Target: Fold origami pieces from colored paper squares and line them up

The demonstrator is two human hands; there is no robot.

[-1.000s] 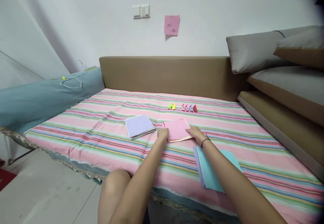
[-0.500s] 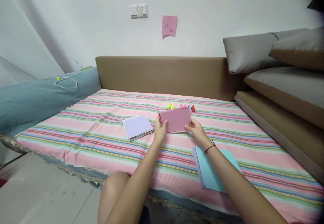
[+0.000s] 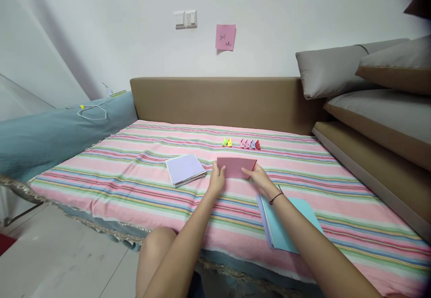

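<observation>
A: What are the hands gripping?
B: The left hand (image 3: 216, 180) is pinching the left edge of a rectangular stack of pink paper (image 3: 233, 167); the right hand (image 3: 257, 174) is pinching its right edge.
A: Where are they holding it?
B: Tilted up over the pink striped cloth (image 3: 111, 176). A lavender-topped paper stack (image 3: 186, 167) is lying to its left, a turquoise-topped paper stack (image 3: 282, 228) is lying beneath the right forearm (image 3: 310, 244), and small folded-paper shapes (image 3: 247, 144) are sitting beyond.
</observation>
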